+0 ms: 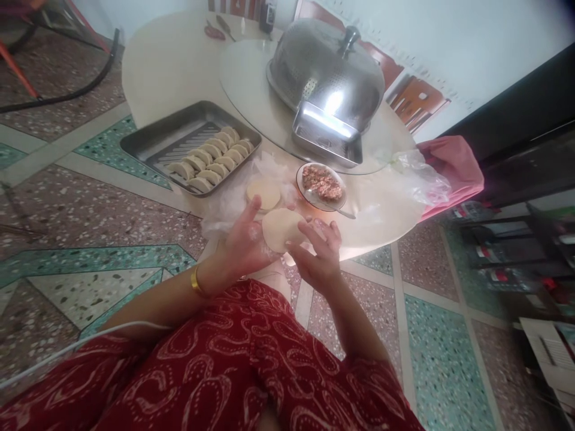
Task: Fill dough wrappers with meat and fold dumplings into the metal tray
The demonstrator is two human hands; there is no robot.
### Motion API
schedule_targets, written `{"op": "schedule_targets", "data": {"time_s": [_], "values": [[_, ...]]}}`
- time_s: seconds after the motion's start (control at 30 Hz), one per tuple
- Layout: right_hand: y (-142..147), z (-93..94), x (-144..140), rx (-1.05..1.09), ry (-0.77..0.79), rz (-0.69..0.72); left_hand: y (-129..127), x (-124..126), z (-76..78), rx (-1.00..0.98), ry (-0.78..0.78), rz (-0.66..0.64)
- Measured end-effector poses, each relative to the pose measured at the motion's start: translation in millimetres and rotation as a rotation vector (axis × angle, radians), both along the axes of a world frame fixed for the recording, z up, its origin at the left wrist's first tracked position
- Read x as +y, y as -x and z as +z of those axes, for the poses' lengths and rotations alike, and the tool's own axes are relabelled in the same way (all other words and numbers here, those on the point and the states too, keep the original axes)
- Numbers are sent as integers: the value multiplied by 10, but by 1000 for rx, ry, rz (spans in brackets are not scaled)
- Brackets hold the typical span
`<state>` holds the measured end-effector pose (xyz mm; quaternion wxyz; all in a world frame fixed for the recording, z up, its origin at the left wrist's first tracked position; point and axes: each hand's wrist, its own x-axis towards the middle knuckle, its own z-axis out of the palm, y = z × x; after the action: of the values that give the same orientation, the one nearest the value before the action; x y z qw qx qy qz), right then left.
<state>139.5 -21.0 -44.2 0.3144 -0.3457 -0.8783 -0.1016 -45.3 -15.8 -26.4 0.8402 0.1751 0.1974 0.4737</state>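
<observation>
A round dumpling wrapper (pixel 281 227) lies flat across the fingers of my left hand (pixel 245 242). My right hand (pixel 317 254) pinches its near right edge. Just beyond, a stack of wrappers (pixel 264 193) rests on a clear plastic sheet (pixel 224 209). A small bowl of minced meat filling (pixel 321 182) with a spoon in it stands to the right of the stack. A metal tray (pixel 153 140) at the left holds several folded dumplings (pixel 211 158) in rows.
The round pale table (pixel 171 66) also carries a glass turntable (pixel 247 84) with a domed steel cover (pixel 326 75) over a steel pan (pixel 326 140). A plastic bag (pixel 420 176) and pink cloth (pixel 453 164) lie at the right edge. Terrazzo floor surrounds the table.
</observation>
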Motion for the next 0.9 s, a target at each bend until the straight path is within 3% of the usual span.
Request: {"op": "schedule_targets", "data": {"time_s": [0.13,0.33,0.43,0.53,0.7,0.8,0.9], "values": [[116,35,-29,138,17,10,2,18,-43,-64,103,-33],[191,83,-66,189,147,90,7,20,-65,-129,138,-38],[127,165,77,210,195,63,-1,-3,-73,-195,152,-138],[70,240,258,152,419,1,-30,-36,-85,-254,205,-248],[33,200,371,219,855,116,-88,-77,-59,-261,337,-262],[34,115,350,415,921,85,-126,-71,-14,-216,424,-234],[25,27,338,512,880,-8,-180,-48,23,-154,503,-154]]}}
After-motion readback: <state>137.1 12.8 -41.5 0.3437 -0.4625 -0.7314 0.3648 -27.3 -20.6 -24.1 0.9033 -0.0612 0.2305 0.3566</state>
